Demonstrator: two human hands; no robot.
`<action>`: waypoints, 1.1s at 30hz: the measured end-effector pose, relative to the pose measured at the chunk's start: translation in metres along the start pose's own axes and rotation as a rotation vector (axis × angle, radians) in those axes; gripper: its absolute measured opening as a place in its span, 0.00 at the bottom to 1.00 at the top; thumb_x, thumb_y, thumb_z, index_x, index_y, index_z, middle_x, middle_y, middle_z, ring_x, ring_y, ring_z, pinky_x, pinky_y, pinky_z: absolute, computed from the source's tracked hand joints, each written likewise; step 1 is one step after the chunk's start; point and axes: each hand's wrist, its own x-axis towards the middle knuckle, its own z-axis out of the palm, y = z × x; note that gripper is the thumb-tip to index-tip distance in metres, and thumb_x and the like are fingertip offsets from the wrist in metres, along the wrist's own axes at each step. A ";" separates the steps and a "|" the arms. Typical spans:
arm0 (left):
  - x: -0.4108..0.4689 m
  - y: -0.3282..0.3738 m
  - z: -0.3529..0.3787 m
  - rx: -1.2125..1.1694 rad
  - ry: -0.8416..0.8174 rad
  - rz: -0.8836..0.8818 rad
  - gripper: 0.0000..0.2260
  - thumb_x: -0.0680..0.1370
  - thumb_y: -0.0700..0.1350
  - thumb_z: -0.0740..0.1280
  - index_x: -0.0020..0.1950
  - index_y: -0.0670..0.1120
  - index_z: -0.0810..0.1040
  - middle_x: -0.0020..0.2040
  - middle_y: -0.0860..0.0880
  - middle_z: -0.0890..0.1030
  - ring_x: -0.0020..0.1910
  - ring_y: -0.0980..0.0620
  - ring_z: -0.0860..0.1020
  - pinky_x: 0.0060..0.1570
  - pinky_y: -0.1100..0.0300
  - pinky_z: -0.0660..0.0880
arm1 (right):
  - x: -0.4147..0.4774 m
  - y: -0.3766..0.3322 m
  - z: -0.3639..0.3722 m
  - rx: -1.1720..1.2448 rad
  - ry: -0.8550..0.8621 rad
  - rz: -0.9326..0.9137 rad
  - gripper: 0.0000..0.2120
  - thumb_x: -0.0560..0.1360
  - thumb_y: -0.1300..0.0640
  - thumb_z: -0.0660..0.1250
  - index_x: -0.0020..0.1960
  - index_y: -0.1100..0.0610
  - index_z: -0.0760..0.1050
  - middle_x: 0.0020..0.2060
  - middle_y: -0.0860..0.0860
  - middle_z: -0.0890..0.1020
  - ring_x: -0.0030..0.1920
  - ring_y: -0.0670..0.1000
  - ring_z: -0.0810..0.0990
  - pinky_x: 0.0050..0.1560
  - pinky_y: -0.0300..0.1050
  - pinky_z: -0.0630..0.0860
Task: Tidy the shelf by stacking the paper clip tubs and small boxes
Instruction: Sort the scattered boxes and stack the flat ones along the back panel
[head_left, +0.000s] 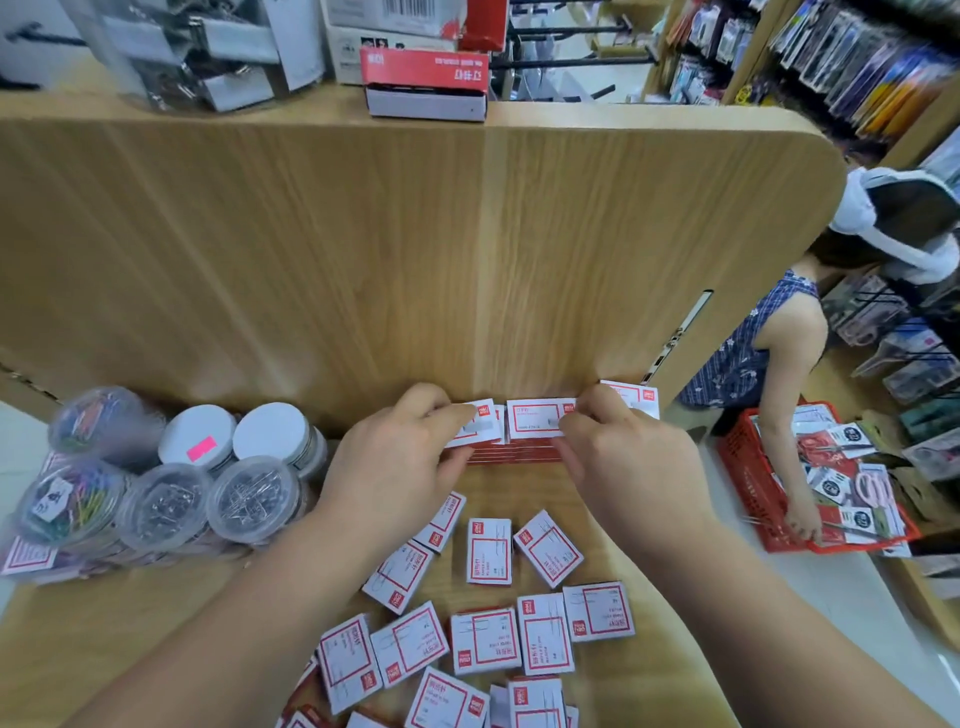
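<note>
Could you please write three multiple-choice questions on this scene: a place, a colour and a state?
1. Where do the paper clip tubs stand? A. at the left end of the shelf B. at its right end C. on the floor
2. What colour is the sticker on a white tub lid? A. green B. pink C. blue
3. What are the left hand and right hand doing? A. hanging idle B. lifting a tub C. gripping the stacked small boxes
Answers: 1 A, they cluster at the left end; 2 B, a pink patch shows on the lid; 3 C, both hands' fingers curl round the stack's ends.
</note>
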 end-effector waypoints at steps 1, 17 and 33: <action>-0.001 0.001 0.001 -0.014 0.005 -0.010 0.14 0.71 0.47 0.75 0.56 0.51 0.81 0.51 0.51 0.78 0.37 0.45 0.80 0.31 0.52 0.78 | -0.001 0.000 0.001 0.011 0.026 0.005 0.12 0.62 0.60 0.79 0.36 0.55 0.75 0.40 0.50 0.78 0.26 0.56 0.75 0.22 0.40 0.61; 0.005 0.009 0.014 -0.029 0.037 -0.003 0.09 0.73 0.48 0.68 0.51 0.47 0.80 0.52 0.50 0.76 0.34 0.44 0.78 0.29 0.49 0.78 | -0.025 0.029 0.006 0.439 0.259 0.307 0.18 0.67 0.54 0.79 0.54 0.54 0.79 0.56 0.52 0.76 0.44 0.53 0.81 0.36 0.50 0.79; -0.001 0.013 0.004 -0.056 0.096 -0.030 0.11 0.72 0.46 0.75 0.50 0.44 0.81 0.50 0.47 0.78 0.35 0.45 0.79 0.35 0.49 0.79 | -0.025 0.034 -0.004 0.502 0.309 0.284 0.19 0.70 0.54 0.76 0.58 0.55 0.75 0.54 0.53 0.75 0.52 0.55 0.76 0.47 0.49 0.75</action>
